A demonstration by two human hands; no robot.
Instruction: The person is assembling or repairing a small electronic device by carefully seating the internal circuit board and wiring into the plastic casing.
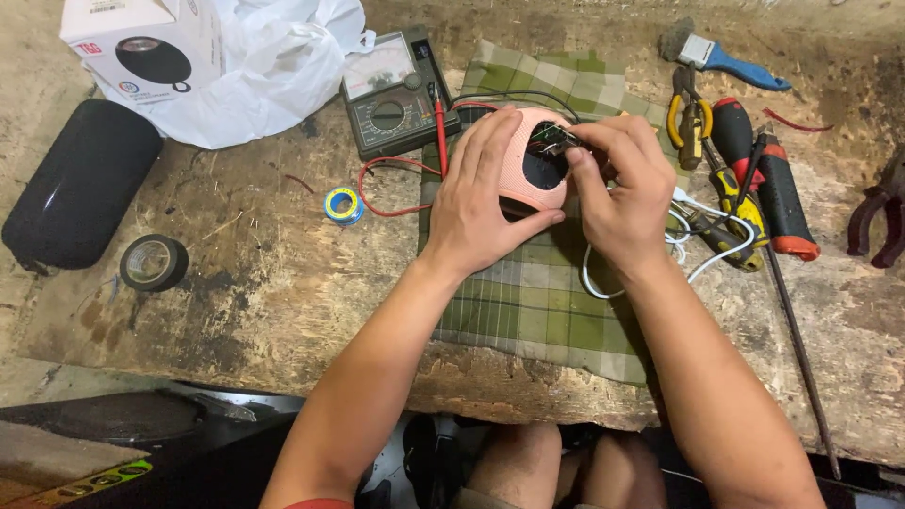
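Speaker shell (pixel 524 155) sits cupped in left hand (pixel 483 193)'s grip, right hand (pixel 617 188) alongside.

A rounded pink shell (pixel 528 160) with a dark round opening and exposed circuit board sits on green plaid cloth.

A grey analogue multimeter (pixel 394 92) sits beside a crumpled white plastic bag (pixel 273 66). Left lie a black oblong speaker (pixel 80 184) and black tape roll (pixel 154 262); a blue-handled brush (pixel 721 57) rests far right.

Both forearms are bare, without watch or rings. A red sleeve edge (pixel 320 503) shows at the left arm. The knees are bare.
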